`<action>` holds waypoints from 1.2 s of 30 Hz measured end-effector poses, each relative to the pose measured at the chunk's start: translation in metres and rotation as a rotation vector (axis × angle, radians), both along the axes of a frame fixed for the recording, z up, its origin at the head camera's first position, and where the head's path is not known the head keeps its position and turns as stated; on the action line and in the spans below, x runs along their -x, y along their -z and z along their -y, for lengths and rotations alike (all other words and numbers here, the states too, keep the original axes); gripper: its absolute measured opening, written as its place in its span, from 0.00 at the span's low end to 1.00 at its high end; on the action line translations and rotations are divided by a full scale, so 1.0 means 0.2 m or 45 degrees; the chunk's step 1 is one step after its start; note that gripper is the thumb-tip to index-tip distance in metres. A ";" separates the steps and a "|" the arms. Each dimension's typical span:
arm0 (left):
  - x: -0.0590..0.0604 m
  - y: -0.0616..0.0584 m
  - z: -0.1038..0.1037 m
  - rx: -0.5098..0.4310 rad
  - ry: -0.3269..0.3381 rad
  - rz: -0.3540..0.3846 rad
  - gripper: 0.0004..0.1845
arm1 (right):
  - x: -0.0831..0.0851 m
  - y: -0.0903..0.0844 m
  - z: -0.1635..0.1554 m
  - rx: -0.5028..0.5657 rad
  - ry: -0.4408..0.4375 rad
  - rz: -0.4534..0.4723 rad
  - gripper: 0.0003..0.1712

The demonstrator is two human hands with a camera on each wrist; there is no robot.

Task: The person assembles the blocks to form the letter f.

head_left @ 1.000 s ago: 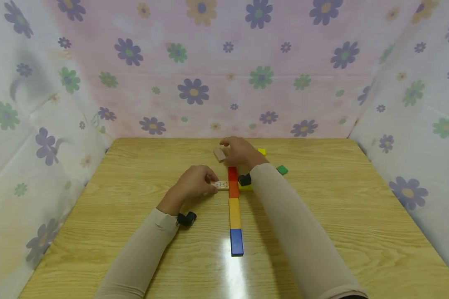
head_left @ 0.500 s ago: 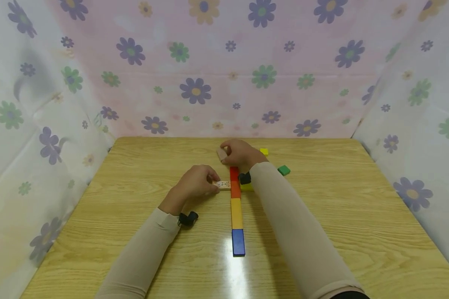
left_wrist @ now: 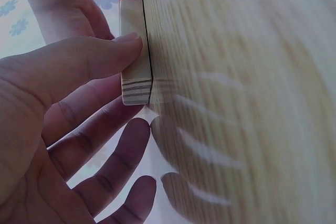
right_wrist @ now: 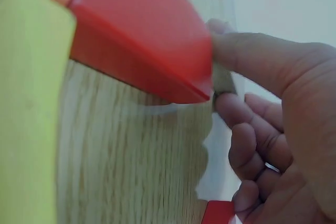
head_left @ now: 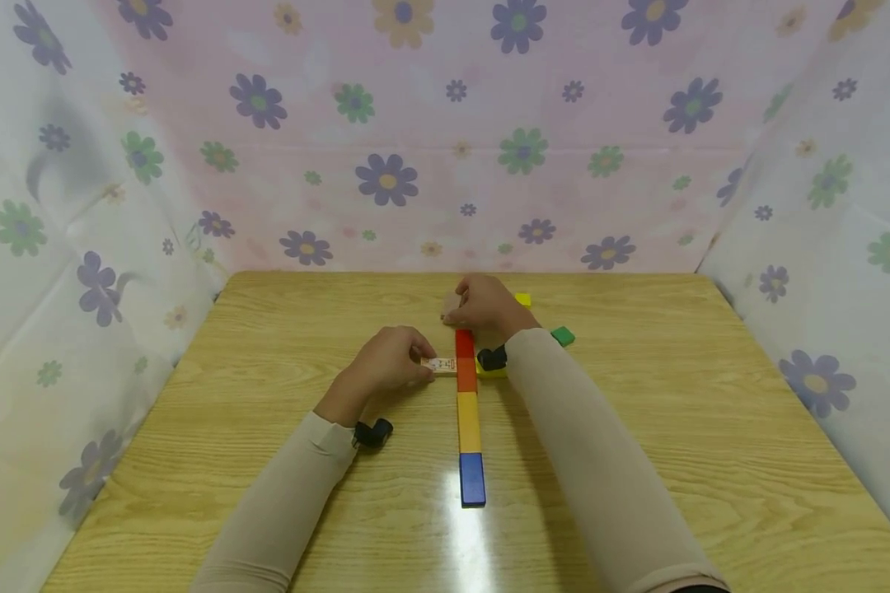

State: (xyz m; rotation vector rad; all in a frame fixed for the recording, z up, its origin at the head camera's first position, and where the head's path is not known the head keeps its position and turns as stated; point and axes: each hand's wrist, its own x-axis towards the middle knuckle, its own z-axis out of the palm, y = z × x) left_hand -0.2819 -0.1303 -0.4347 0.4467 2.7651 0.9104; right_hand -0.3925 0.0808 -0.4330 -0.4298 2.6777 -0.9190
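Note:
A straight row of blocks runs toward me in the head view: red, orange-red, orange-yellow and blue. My left hand pinches a pale printed wooden block that lies crosswise at the left side of the orange-red block. In the left wrist view the thumb rests on this block, fingers behind it. At the row's far end my right hand grips a plain wooden block; its fingers mostly cover it in the right wrist view.
A yellow block sits right of the row, partly under the right wrist. Farther right lie a green block and a small yellow block. Another red piece shows low in the right wrist view. Floral cloth walls the table.
My right hand has taken hold of the plain wooden block and shifted it rightward, turning it toward the line of the row's far end. The left hand keeps its place.

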 end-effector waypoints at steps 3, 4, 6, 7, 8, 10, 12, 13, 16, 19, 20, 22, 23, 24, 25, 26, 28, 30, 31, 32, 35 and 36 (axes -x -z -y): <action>0.00 0.00 0.00 0.008 -0.003 -0.006 0.12 | 0.01 0.01 -0.02 -0.019 0.034 -0.002 0.40; 0.01 0.00 0.00 0.011 -0.004 -0.005 0.12 | 0.01 0.01 -0.03 -0.025 0.044 0.003 0.40; 0.01 0.00 0.00 0.012 -0.004 0.000 0.12 | 0.01 0.01 -0.05 -0.040 0.063 0.004 0.41; 0.01 0.00 0.00 0.014 -0.004 0.003 0.12 | 0.01 0.01 -0.06 -0.047 0.071 0.002 0.40; 0.01 0.00 0.00 0.015 -0.005 0.004 0.12 | 0.01 0.01 -0.07 -0.054 0.078 0.000 0.40; 0.01 0.00 0.00 0.018 -0.008 0.004 0.12 | 0.01 0.01 -0.09 -0.067 0.097 -0.006 0.41; 0.01 0.00 -0.01 0.024 -0.010 0.004 0.13 | 0.00 0.00 -0.11 -0.063 0.111 -0.010 0.41; 0.01 0.00 -0.01 0.027 -0.012 0.004 0.13 | 0.00 0.00 -0.13 -0.059 0.116 -0.009 0.41; 0.01 0.00 -0.01 0.032 -0.016 0.007 0.13 | -0.01 0.00 -0.16 -0.054 0.147 0.000 0.42; 0.01 0.00 0.00 0.034 -0.017 0.009 0.13 | -0.01 0.00 -0.19 -0.074 0.187 -0.007 0.43; 0.01 0.00 0.00 0.033 -0.015 0.010 0.12 | -0.01 0.00 -0.20 -0.079 0.207 -0.008 0.43; 0.01 0.01 0.00 0.031 -0.016 0.011 0.13 | -0.01 0.00 -0.21 -0.083 0.234 -0.021 0.42; 0.01 0.01 0.00 0.030 -0.017 0.011 0.13 | -0.02 0.01 -0.22 -0.084 0.244 -0.028 0.41; 0.01 0.01 0.00 0.030 -0.018 0.011 0.13 | -0.02 0.00 -0.22 -0.077 0.253 -0.032 0.40; 0.01 0.01 0.00 0.028 -0.020 0.013 0.13 | -0.03 0.00 -0.23 -0.071 0.256 -0.039 0.39; 0.01 0.01 -0.01 0.030 -0.022 0.014 0.13 | -0.04 0.00 -0.23 -0.070 0.258 -0.045 0.37; 0.00 0.01 -0.01 0.030 -0.028 0.018 0.13 | -0.05 0.00 -0.25 -0.080 0.262 -0.070 0.35; 0.00 0.01 -0.01 0.027 -0.033 0.026 0.13 | -0.07 0.00 -0.26 -0.104 0.260 -0.097 0.32; 0.00 0.01 -0.01 0.024 -0.036 0.031 0.13 | -0.07 0.00 -0.27 -0.119 0.262 -0.102 0.30; 0.00 0.01 -0.01 0.022 -0.038 0.034 0.13 | -0.07 0.00 -0.27 -0.127 0.265 -0.101 0.29; 0.00 0.01 0.00 0.015 -0.040 0.040 0.13 | -0.08 0.00 -0.27 -0.133 0.268 -0.070 0.32; 0.00 0.01 0.00 0.013 -0.040 0.041 0.13 | -0.08 -0.01 -0.28 -0.126 0.261 -0.054 0.34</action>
